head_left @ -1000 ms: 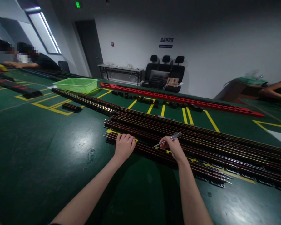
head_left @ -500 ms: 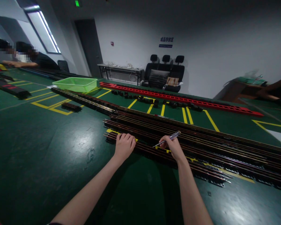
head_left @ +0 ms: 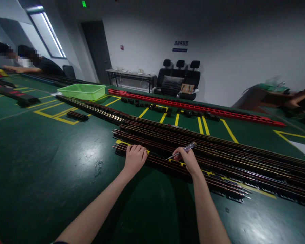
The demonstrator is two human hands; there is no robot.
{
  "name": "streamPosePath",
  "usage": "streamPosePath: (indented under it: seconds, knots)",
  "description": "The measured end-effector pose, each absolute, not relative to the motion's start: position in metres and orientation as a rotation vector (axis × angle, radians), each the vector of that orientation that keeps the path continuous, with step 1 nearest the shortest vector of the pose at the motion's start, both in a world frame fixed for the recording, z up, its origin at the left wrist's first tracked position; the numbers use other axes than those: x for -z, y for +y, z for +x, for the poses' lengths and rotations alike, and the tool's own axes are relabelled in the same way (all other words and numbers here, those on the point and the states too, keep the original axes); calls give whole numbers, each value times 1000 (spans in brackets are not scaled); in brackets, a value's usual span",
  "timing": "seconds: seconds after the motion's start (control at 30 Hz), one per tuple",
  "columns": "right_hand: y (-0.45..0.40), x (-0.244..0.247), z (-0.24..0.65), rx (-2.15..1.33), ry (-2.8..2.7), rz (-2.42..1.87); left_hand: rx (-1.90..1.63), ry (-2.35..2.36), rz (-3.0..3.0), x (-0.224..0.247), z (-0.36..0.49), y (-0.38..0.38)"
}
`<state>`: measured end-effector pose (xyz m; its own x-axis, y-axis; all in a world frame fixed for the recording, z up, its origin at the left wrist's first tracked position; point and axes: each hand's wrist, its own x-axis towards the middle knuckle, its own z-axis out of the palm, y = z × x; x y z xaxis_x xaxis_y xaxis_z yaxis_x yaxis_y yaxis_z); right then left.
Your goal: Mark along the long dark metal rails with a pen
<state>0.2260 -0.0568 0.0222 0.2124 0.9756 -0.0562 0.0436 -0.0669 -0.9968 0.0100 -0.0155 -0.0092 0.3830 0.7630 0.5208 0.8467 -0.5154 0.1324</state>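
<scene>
My left hand lies over the nearest long black strip with thin copper-coloured rods, its fingers bent over the far edge. The thumb is mostly hidden. My right hand pinches a slim screwdriver with a clear-looking handle. The shaft slants down to the left, and its tip is at the same strip; whether it touches is too small to tell. Just beyond both hands, more long black strips with rods run side by side across the table.
The green table carries yellow tape lines. Farther back are a green basket, a long red rail, small black parts and a short black piece. Co-workers sit far left; another person's arm reaches in from the right.
Both my hands and the screwdriver stay in place. At the right edge, the other person's arm has shifted, with dark things now showing below it. A dark piece at the far left has moved slightly right.
</scene>
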Motion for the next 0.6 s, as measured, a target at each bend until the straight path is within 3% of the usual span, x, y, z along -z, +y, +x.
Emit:
streamPosePath:
  seconds: [0.6]
  knots:
    - [-56,-21,227,-1071,-1027,-1401,840,-1452,-2482,9,10,-16]
